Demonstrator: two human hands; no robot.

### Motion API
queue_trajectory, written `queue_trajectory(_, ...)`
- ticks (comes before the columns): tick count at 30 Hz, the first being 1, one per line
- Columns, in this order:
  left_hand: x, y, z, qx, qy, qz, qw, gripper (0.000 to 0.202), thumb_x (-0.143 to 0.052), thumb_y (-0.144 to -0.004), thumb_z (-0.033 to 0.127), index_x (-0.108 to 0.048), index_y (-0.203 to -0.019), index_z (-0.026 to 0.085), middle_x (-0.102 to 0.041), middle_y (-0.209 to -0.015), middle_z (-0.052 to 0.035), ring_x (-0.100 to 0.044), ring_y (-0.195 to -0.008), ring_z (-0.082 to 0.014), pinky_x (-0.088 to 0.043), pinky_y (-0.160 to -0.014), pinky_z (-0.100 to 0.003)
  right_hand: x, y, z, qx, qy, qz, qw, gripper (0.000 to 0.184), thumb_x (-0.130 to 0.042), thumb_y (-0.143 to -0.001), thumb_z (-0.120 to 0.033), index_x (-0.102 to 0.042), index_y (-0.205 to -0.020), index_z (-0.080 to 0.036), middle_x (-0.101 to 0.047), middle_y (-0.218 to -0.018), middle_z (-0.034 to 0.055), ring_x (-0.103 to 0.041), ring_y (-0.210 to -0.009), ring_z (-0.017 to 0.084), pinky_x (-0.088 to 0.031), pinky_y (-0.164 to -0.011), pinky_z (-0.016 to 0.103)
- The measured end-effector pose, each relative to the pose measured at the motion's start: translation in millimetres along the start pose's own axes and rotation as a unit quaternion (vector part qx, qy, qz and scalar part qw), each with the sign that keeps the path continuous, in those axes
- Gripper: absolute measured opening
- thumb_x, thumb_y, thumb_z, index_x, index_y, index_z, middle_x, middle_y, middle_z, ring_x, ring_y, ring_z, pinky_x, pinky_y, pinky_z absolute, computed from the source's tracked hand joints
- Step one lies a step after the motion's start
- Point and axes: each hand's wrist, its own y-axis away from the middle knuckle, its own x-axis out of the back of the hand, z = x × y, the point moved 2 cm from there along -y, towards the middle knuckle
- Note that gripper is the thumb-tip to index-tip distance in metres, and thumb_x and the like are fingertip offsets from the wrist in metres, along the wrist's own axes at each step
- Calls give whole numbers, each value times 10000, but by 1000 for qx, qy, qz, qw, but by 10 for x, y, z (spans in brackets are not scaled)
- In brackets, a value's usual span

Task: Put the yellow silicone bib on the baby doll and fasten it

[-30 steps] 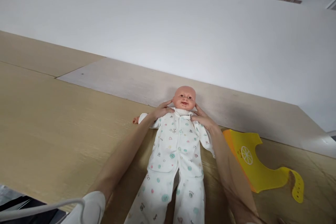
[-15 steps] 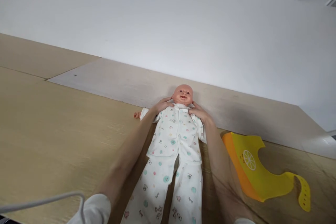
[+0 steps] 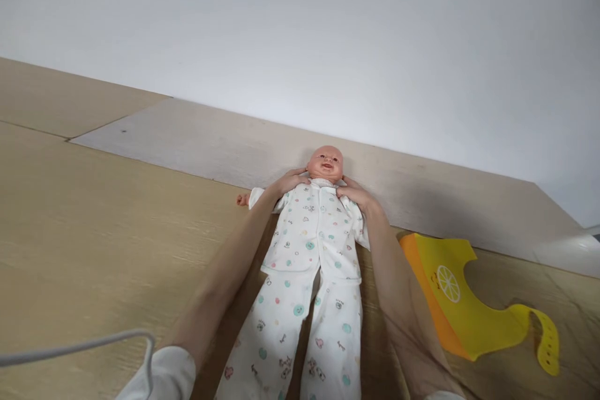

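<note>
A baby doll [image 3: 309, 244] in white patterned pyjamas lies face up in front of me, its head toward the wall. My left hand [image 3: 291, 182] is wrapped round the doll's shoulder on the left side, thumb on the collar and fingers behind the neck. On the other shoulder my right hand [image 3: 355, 194] grips in the same way, its fingers reaching behind the neck. The fingertips of both hands are partly hidden behind the doll. One small doll hand [image 3: 242, 200] sticks out of the sleeve past my left forearm.
To the right of my right forearm lies a yellow and orange silicone bib [image 3: 469, 300] with a citrus slice print and a holed strap. A grey cable [image 3: 79, 347] crosses the lower left. Behind the doll rises a white wall [image 3: 300, 44] along the wooden surface [image 3: 117, 250].
The view has tilted slightly downward. Both hands keep the same hold on the doll's shoulders, and the doll and bib look unmoved on the surface.
</note>
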Motion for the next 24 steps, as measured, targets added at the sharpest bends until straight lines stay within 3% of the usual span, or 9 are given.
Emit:
queue_trajectory(7, -8, 7, 20, 1, -27, 14, 1000, 645, -610, -663, 351, -504, -1280, 195, -608, -1229, -61, -545, -1111, -274, -412, -930, -327, 15, -8, 34, 2, 9, 4, 1000, 682, -570, -576, -131, -458, -1244, -211, -632, -847, 15, -539, -663, 131, -424, -553, 219)
queue_trajectory(11, 49, 45, 34, -10, -83, 35, 996, 612, -609, -678, 408, -530, -1249, 201, -529, -1325, -59, -476, -1195, -296, -371, -980, -336, 62, 50, 47, 9, 36, 35, 999, 731, -613, -614, -191, -402, -1313, -186, -627, -1021, 44, -572, -830, 162, -464, -718, 255)
queue_trajectory(14, 113, 88, 13, 12, -152, 55, 987, 700, -596, -679, 533, -493, -1278, 187, -419, -1412, -98, -394, -1269, -309, -318, -1023, -353, 126, 135, 63, 12, 102, 61, 993, 836, -659, -661, -339, -294, -1392, -163, -569, -1172, 95, -551, -1008, 206, -442, -849, 291)
queue_trajectory(19, 234, 200, 28, 41, -272, 27, 961, 781, -416, -732, 683, -394, -1347, 201, -382, -1435, -102, -397, -1276, -271, -344, -1005, -322, 277, 336, 80, 12, 275, 61, 960, 790, -494, -759, -622, -339, -1380, -158, -428, -1345, 125, -443, -1189, 260, -363, -980, 347)
queue_trajectory(21, 319, 276, 69, 59, -318, -2, 946, 814, -376, -726, 715, -334, -1379, 231, -392, -1430, -93, -423, -1256, -266, -379, -972, -318, 338, 451, 74, -8, 312, 39, 949, 801, -453, -763, -658, -333, -1383, -165, -397, -1374, 114, -427, -1205, 270, -366, -981, 351)
queue_trajectory(24, 470, 420, 148, 65, -350, -59, 933, 888, -429, -683, 727, -242, -1414, 258, -428, -1404, -91, -449, -1230, -270, -398, -947, -320, 404, 647, 56, -25, 340, 17, 940, 844, -590, -698, -596, -361, -1369, -139, -438, -1338, 127, -490, -1127, 270, -419, -902, 306)
